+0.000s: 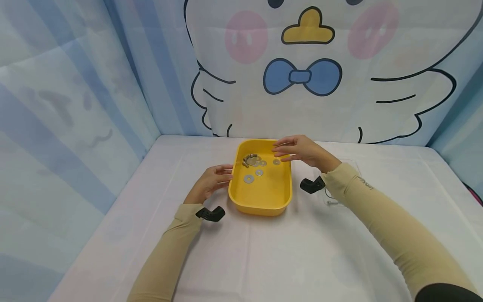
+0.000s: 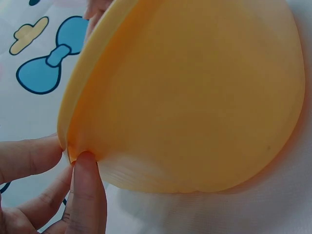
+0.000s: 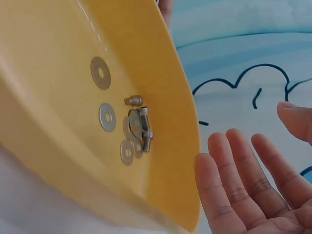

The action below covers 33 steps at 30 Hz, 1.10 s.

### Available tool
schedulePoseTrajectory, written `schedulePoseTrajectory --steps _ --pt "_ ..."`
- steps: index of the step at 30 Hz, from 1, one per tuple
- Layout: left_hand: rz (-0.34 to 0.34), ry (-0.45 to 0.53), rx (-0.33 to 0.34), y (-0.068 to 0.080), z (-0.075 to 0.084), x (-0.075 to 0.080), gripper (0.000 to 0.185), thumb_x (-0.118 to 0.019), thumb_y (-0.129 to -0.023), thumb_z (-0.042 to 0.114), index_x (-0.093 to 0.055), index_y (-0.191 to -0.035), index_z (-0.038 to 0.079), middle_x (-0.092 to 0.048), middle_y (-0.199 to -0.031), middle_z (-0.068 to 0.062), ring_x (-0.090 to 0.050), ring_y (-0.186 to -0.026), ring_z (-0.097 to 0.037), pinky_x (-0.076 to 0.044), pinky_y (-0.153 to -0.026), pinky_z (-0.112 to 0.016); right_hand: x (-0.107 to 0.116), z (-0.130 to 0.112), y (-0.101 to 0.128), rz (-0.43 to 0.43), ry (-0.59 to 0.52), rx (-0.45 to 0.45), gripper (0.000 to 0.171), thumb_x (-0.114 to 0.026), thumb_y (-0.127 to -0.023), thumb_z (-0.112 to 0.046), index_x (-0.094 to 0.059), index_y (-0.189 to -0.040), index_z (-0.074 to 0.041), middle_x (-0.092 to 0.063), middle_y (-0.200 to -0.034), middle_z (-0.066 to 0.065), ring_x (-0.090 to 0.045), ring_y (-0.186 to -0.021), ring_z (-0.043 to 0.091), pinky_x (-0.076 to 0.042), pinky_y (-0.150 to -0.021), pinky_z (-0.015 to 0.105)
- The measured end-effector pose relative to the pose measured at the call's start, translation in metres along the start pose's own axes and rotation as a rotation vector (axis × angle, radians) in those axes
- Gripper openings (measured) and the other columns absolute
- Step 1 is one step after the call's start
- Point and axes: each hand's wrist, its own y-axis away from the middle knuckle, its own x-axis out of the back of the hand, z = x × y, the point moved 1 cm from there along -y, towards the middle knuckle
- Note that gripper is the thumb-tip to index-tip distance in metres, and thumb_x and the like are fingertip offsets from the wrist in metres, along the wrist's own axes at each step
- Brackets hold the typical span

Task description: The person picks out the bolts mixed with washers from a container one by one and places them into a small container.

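Note:
A yellow plastic tray [image 1: 261, 208] stands on the white tablecloth in the middle of the head view. Inside it lie several flat metal washers [image 1: 248, 179] and a small cluster of bolts [image 1: 249, 159] toward the far left corner. My left hand [image 1: 225, 173] rests against the tray's left outer wall, its fingertips [image 2: 87, 163] touching just under the rim of the tray [image 2: 195, 97]. My right hand [image 1: 281, 152] hovers over the tray's far right corner with fingers straight, holding nothing. In the right wrist view, the open right hand [image 3: 263, 142] is beside the tray [image 3: 44, 112], the washers [image 3: 100, 73] and the bolts [image 3: 145, 134].
The table [image 1: 339, 251] is covered in white cloth and walled by blue striped curtains and a cartoon backdrop [image 1: 302, 75]. Black camera mounts sit at my left wrist [image 1: 210, 214] and right wrist [image 1: 311, 185]. A thin wire [image 1: 332, 202] lies under the right forearm.

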Motion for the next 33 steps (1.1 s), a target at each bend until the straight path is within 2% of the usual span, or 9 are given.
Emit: schedulePoseTrajectory --steps 8,24,33 --pt "0.0 0.002 0.002 0.0 0.001 0.0 0.046 -0.059 -0.091 0.005 -0.049 -0.135 0.008 -0.052 -0.136 -0.014 -0.053 -0.121 -0.026 -0.046 -0.105 -0.037 -0.015 -0.001 -0.021 -0.029 -0.038 0.001 0.045 -0.053 -0.095 -0.011 -0.043 -0.136 0.005 -0.047 -0.137 0.025 -0.049 -0.124 0.038 -0.044 -0.103 0.048" --pt "-0.01 0.009 -0.001 0.002 0.001 0.0 0.047 -0.059 -0.09 0.004 -0.049 -0.136 0.008 -0.051 -0.137 -0.013 -0.052 -0.123 -0.026 -0.046 -0.104 -0.037 -0.04 0.01 -0.056 0.013 -0.056 -0.084 0.043 -0.057 -0.093 -0.009 -0.048 -0.133 0.004 -0.05 -0.137 0.021 -0.052 -0.123 0.035 -0.049 -0.101 0.042" --pt "-0.005 0.009 0.003 0.001 0.002 -0.001 0.047 -0.06 -0.09 0.004 -0.049 -0.136 0.008 -0.051 -0.136 -0.013 -0.052 -0.123 -0.026 -0.046 -0.104 -0.037 -0.053 0.011 -0.063 0.026 -0.07 -0.112 0.041 -0.058 -0.092 -0.009 -0.051 -0.131 0.004 -0.052 -0.134 0.022 -0.055 -0.12 0.035 -0.05 -0.1 0.041"
